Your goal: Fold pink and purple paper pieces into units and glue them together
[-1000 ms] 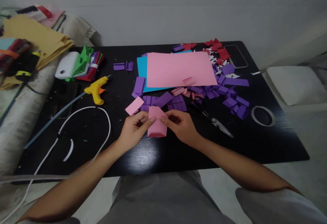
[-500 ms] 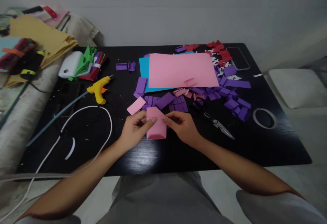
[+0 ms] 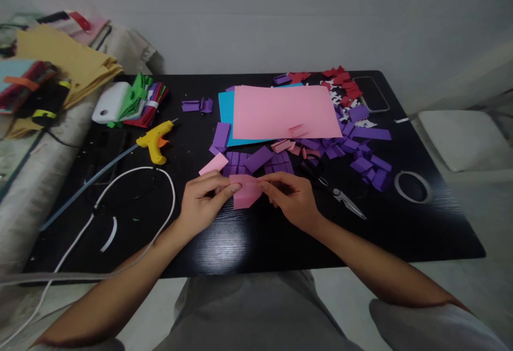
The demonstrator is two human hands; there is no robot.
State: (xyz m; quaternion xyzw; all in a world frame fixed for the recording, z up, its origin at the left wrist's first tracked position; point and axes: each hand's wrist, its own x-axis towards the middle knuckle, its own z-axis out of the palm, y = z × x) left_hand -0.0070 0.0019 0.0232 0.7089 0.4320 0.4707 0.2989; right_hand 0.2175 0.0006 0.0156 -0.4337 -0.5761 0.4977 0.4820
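Note:
Between my two hands is a small piece of folded pink paper (image 3: 246, 195), held just above the black table near its front. My left hand (image 3: 206, 196) pinches its left edge, thumb on top. On the other side, my right hand (image 3: 290, 196) grips the right edge between thumb and fingers. A flat pink paper piece (image 3: 214, 164) lies just beyond my left hand, beside purple folded paper pieces (image 3: 237, 162). Scissors (image 3: 348, 203) rest to the right of my right hand, blades pointing toward the table's front right.
Large pink sheets (image 3: 284, 110) cover a blue sheet (image 3: 225, 118) at the back. A yellow glue gun (image 3: 154, 141) with its white cable (image 3: 174, 193) lies left. Red paper scraps (image 3: 342, 78) and a tape roll (image 3: 412, 186) are on the right.
The pink paper has been tilted and now looks shorter, with its near edge raised. Both hands keep hold of its sides, and my left hand has shifted slightly left.

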